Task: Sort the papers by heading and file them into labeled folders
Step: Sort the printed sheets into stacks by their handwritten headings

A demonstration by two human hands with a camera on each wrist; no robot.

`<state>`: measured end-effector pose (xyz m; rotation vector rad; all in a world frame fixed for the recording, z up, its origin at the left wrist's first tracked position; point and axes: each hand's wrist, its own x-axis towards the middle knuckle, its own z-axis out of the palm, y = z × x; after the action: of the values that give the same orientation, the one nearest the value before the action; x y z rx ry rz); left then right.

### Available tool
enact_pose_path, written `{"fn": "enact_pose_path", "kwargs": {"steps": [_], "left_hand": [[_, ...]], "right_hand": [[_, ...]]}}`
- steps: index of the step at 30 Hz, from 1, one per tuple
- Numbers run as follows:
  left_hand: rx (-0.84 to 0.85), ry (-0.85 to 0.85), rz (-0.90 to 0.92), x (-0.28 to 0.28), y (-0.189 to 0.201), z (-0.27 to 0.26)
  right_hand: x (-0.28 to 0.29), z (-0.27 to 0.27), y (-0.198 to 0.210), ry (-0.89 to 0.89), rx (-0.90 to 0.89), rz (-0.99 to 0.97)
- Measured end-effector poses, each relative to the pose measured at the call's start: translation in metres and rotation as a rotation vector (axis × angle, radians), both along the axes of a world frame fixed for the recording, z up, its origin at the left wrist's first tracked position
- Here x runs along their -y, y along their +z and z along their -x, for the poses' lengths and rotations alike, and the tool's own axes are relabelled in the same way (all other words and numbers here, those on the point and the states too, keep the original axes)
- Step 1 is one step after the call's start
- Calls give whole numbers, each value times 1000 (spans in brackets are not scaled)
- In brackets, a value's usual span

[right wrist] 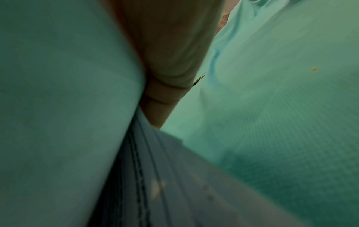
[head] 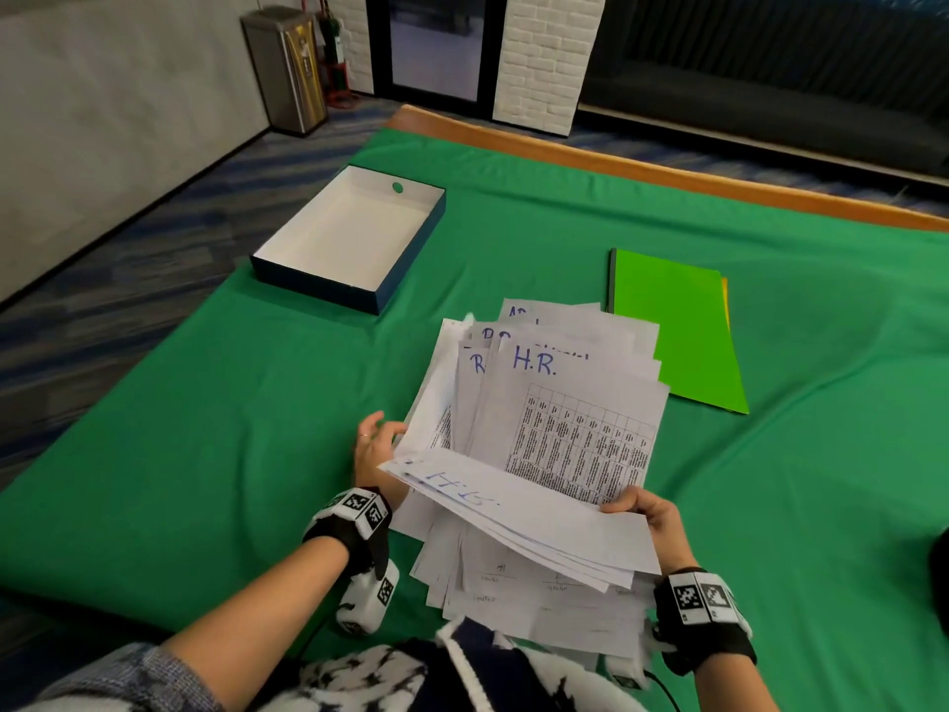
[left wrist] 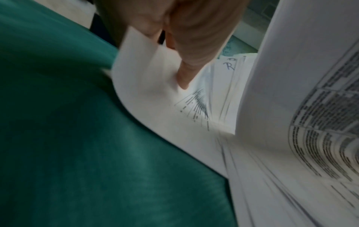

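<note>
Sorting looks to be at its very beginning, judging by how the sheets lie all in one loose fan. On the far left an open box, white inside and dark outside, stands on the green cloth that covers the counter, well apart from the work. Next comes the left hand: its fingers are curled round the left edge of the papers, the thumb pressing down on a sheet in the wrist view. To do this step well, I think that hand should keep the fan spread so every heading stays readable, and lift only by the edges so nothing creases. The papers lie in the middle, near the person, partly resting on the cloth and partly raised; they are white printed sheets with blue handwritten headings, the top one reading "H.R." above a dense table, another starting with "R". The right hand pinches the corner of a small bundle held across the fan, also seemingly marked "H.R.". Like sheets should join that bundle squarely. Further right, a bright green folder lies closed just beside the fan, with a yellow edge peeking from under it; I cannot read any label.
</note>
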<state>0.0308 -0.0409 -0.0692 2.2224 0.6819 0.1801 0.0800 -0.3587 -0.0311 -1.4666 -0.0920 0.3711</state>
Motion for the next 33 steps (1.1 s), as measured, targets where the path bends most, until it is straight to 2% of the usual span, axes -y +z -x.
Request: {"fn": "enact_pose_path", "kwargs": {"steps": [6,11,14,19,25,30,33], "left_hand": [[170,-152,-46,-2,31,-35],[247,-334,14,2,58,-64],[188,-453,-33,6,69,-82],[84,-550,-90,7,77,-102],[99,-487,33,6,75,-105],[-13,-624,-125,4,75,-114],[-161,-702,-198,7,79,-125]], "right_hand": [[1,-2,-4,2,-14,2],[0,-4,-1,33,-8,33],[0,-6,-2,44,-5,56],[-1,-9,-3,79,5,101],[1,-10,-5,99,-23,98],[0,-11,-4,116,-3,123],[-1,-12,-2,110,1,131]]}}
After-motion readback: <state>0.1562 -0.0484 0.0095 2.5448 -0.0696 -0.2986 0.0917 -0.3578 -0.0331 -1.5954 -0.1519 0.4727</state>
